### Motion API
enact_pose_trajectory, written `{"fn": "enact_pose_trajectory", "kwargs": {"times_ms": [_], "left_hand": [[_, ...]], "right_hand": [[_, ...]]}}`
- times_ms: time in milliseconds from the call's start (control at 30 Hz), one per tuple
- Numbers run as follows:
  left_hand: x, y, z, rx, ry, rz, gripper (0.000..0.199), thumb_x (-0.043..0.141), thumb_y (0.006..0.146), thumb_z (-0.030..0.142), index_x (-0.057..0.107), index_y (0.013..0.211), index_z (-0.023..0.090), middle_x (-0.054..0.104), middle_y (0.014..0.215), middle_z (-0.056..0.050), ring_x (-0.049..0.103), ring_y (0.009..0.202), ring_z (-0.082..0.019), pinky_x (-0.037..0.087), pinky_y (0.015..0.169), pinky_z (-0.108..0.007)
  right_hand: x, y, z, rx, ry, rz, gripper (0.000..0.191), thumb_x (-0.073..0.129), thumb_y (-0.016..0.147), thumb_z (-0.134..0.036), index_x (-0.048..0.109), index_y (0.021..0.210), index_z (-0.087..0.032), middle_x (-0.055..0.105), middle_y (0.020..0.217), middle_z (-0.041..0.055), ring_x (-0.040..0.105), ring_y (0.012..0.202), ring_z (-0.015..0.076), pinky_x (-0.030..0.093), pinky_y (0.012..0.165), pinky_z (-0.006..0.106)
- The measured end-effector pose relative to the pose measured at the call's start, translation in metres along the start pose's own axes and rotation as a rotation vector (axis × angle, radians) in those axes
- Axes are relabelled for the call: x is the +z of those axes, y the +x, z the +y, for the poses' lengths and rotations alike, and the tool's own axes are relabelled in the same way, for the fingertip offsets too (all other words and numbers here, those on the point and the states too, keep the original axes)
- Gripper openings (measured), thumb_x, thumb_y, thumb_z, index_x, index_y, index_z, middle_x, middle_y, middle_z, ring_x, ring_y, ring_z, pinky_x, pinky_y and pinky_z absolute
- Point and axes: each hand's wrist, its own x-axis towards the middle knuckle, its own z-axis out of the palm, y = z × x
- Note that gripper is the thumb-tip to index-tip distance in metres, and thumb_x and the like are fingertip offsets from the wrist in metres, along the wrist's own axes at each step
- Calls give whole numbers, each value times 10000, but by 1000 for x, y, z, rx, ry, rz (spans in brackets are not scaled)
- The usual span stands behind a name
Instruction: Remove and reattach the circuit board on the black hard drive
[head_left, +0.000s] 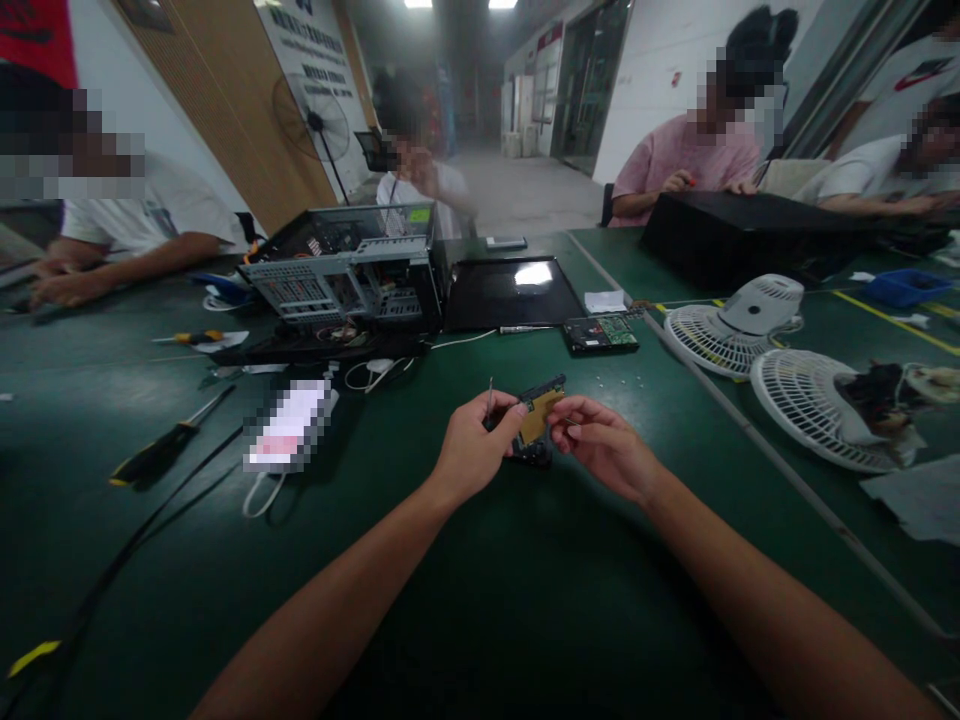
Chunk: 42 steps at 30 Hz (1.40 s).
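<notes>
Low over the green table, my left hand (480, 440) is closed around a small black electronic part (534, 455) with a flat tan board (538, 418) on its face. A thin metal rod (490, 392) sticks up from the same hand, its lower end hidden by the fingers. On the other side of the part, my right hand (607, 445) has its fingers pinched together at the board's right edge. Something thin shows between thumb and fingers, too small to name. Beyond the hands lies a hard drive (601, 335), its green circuit board facing up.
An opened computer case (345, 275) stands back left beside a black panel (514, 290). To the left lie a screwdriver (169, 445), a phone (291, 425) and a black cable (142, 535). White fan parts (817, 405) sit right. Several people work around the table.
</notes>
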Motion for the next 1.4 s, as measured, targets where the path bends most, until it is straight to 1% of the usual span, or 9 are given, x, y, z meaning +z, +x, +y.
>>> {"fn": "enact_pose_trajectory", "kwargs": {"times_ms": [133,300,433,600,700,800,967,1267,1400], "left_hand": [[0,-2,-2,72,18,-70,252,637,944,407,705,1003,171,676,810,-24,606,626,-119,484,521,-211],[-1,0,-6,362,228,-78,183,702,919,308,755,1055,199,697,1012,-66,668,895,-182,574,808,-324],[0,0,-12,487,380,-104,219,689,925,255,749,1129,200,643,1196,-109,661,1031,-210,580,894,-360],[2,-1,-19,472,530,-217,295,675,940,302,709,1231,264,562,1396,-92,675,957,-189,584,922,-405],[0,-1,-14,440,465,-155,349,690,931,334,686,1271,255,539,1426,-104,657,1073,-224,572,950,-403],[-3,2,-8,262,325,-94,415,683,929,358,639,1316,213,633,1285,-112,678,918,-187,595,804,-335],[-7,4,-6,-53,109,-283,341,637,941,423,683,1152,159,703,850,-37,552,515,-85,454,473,-205],[-4,3,-5,10,106,-289,230,628,934,370,704,1026,174,663,791,-1,561,537,-84,443,499,-196],[-7,4,-4,8,140,-315,232,621,935,367,710,1032,176,689,830,-20,578,567,-101,462,516,-212]], "right_hand": [[0,1,2,40,15,54,173,745,862,-264,729,1032,-232,714,1040,50,656,876,167,518,767,309],[-1,3,7,48,46,61,225,733,900,-434,701,974,-224,739,1012,63,691,936,198,544,825,337],[-4,5,11,40,32,103,223,788,864,-405,679,955,-233,735,978,32,693,894,177,548,858,345],[-7,7,13,11,-22,159,227,837,799,-276,676,957,-241,710,1054,16,667,913,170,558,824,327],[-8,7,11,-4,-30,173,219,828,788,-253,693,960,-243,705,1051,18,655,914,174,556,797,319],[-7,7,10,-11,-26,192,202,821,783,-240,708,950,-245,705,1044,14,647,921,174,548,800,321],[-4,5,9,-8,-36,185,203,822,787,-249,711,956,-243,709,1026,11,643,906,168,532,827,336],[-1,4,13,-10,-90,155,418,893,725,-244,695,1092,-271,740,1051,12,677,979,187,511,937,371],[-3,5,17,11,-135,139,335,871,757,-279,703,1044,-241,738,1049,27,679,953,184,518,918,371]]}}
